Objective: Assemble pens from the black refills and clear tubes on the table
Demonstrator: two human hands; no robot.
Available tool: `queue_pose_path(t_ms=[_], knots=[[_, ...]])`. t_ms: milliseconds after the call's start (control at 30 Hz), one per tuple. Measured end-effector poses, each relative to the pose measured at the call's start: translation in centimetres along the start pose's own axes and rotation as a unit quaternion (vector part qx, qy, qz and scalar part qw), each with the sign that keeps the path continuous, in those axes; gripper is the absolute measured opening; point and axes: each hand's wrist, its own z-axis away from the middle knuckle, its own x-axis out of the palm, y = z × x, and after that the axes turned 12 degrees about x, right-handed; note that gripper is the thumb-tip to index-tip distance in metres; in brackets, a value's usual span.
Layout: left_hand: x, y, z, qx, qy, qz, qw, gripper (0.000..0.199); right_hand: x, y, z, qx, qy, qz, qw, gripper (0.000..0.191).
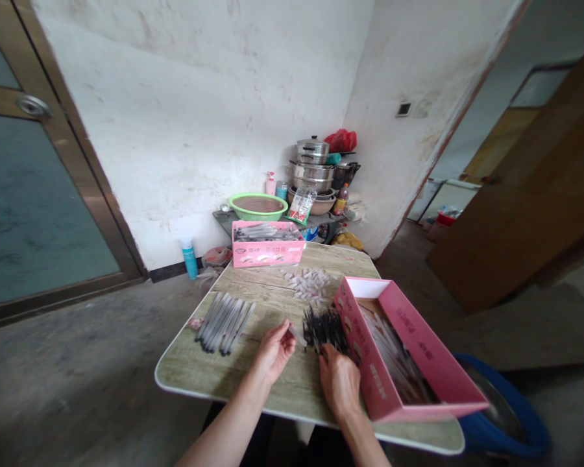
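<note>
The left hand (275,350) pinches a translucent plastic tube (298,336), while the right hand (339,377) touches slim black sticks (322,324), its fingers' grip unclear.

Hands (340,381) ungloved, forearms (231,418) bare to bottom of view; dark legwear (324,449), partly hidden, details blurred.

- Soft, even light with its source out of view; the white wall (189,117) behind the table (189,373) is brightest.
- Small highlights on the steel steamer (313,172) beyond the table.
- Dim concrete floor (102,363) left of the table; deep shadow beneath it.
- Wooden door (530,188) right of the table: dark, smeared, leaning with wide-angle stretch.
- Black sticks (324,324) on the table blend into one dark patch, details soft.
</note>
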Motion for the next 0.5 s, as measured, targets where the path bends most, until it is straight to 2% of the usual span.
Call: queue_pose_path(t_ms=[200, 333, 433, 500], knots=[[0.1, -0.1, 0.0, 0.002, -0.004, -0.003, 1.0, 0.01, -0.6, 0.1, -0.3, -0.012, -0.028, 0.012, 0.999, 0.014], [0.1, -0.1, 0.1, 0.005, -0.004, -0.014, 1.0, 0.011, -1.9, -0.6, -0.1, 0.007, -0.027, -0.107, 0.994, 0.005], [0.1, -0.1, 0.3, 0.011, -0.015, -0.023, 1.0, 0.012, -3.0, -1.4, 0.2, 0.029, -0.056, -0.267, 0.962, 0.007], [0.0, -0.3, 0.3, 0.017, -0.022, -0.028, 0.999, 0.014, -3.4, -1.8, 0.4, 0.06, -0.102, -0.387, 0.915, 0.008]])
